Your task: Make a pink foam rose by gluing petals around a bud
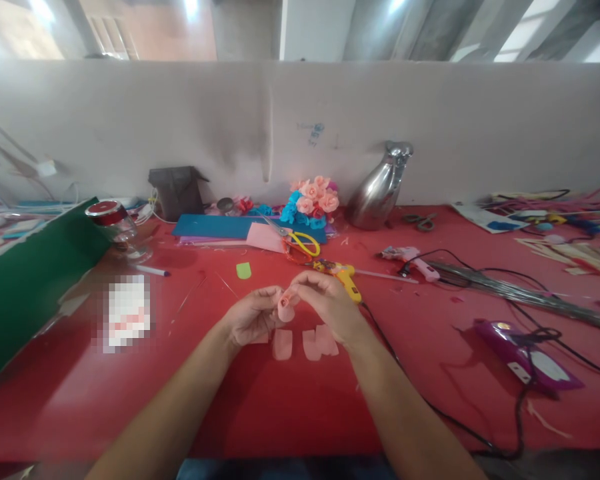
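Observation:
Between my two hands, above the red table, is a small pink paper flower [285, 308] with a rolled centre and a petal curving round it. The fingers of my left hand [253, 317] pinch it from the left. From the right, my right hand [325, 300] pinches its upper edge with thumb and fingertips. Loose pink paper petals lie just below on the table: one petal [283, 345] in the middle and an overlapping group [321, 343] to the right. Another pink piece shows partly under my left hand. A yellow glue gun [347, 280] rests just beyond my right hand.
Scissors with yellow handles [305, 243] lie on coloured sheets behind my hands. A bunch of paper roses [317, 200] and a steel jug [380, 190] stand near the wall. At right are a pink glue gun [415, 261], wires [520, 293] and a purple power strip [527, 357] with black cables.

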Motion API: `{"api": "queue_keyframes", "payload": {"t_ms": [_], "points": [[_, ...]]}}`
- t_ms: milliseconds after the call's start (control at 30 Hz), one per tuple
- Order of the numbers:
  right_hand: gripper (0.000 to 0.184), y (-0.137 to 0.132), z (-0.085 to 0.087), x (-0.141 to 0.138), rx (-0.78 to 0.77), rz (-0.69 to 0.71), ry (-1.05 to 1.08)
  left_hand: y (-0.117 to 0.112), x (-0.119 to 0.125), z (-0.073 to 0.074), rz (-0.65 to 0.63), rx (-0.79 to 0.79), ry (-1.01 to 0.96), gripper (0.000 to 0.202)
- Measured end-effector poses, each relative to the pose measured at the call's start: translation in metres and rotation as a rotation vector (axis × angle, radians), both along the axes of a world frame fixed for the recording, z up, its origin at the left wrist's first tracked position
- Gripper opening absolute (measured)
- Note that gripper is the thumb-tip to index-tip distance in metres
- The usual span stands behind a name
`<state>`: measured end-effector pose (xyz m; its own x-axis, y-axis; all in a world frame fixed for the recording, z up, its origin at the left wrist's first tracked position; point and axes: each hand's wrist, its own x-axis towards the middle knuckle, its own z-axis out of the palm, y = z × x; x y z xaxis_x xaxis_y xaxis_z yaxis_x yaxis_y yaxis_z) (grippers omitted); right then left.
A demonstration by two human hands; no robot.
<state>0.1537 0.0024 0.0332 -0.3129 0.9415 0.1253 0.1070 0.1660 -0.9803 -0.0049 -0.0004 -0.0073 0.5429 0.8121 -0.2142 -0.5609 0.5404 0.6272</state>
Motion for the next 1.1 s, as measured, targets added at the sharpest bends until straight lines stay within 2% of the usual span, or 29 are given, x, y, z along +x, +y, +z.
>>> {"api": "queue_keyframes", "payload": {"t_ms": [167, 300, 433, 633, 900, 1100], "points": [[0.003, 0.000, 0.000, 0.006, 0.245, -0.119, 0.005, 0.002, -0.003, -0.002, 0.063, 0.034, 0.054, 0.015], [0.005, -0.005, 0.010, 0.009, 0.443, -0.086, -0.153, 0.002, -0.004, -0.003, 0.080, 0.130, 0.143, 0.014], [0.011, -0.009, 0.018, 0.012, 0.549, -0.037, -0.332, 0.002, -0.004, -0.003, 0.075, 0.140, 0.176, 0.014], [0.020, -0.007, 0.022, 0.019, 0.553, 0.046, -0.397, 0.004, -0.007, -0.004, 0.062, 0.130, 0.160, 0.015], [0.015, -0.008, 0.018, 0.012, 0.559, 0.017, -0.394, 0.004, -0.006, -0.006, 0.040, 0.108, 0.146, 0.014], [0.018, -0.007, 0.017, 0.010, 0.544, 0.026, -0.381, 0.003, -0.006, -0.006, 0.023, 0.109, 0.131, 0.012]]}}
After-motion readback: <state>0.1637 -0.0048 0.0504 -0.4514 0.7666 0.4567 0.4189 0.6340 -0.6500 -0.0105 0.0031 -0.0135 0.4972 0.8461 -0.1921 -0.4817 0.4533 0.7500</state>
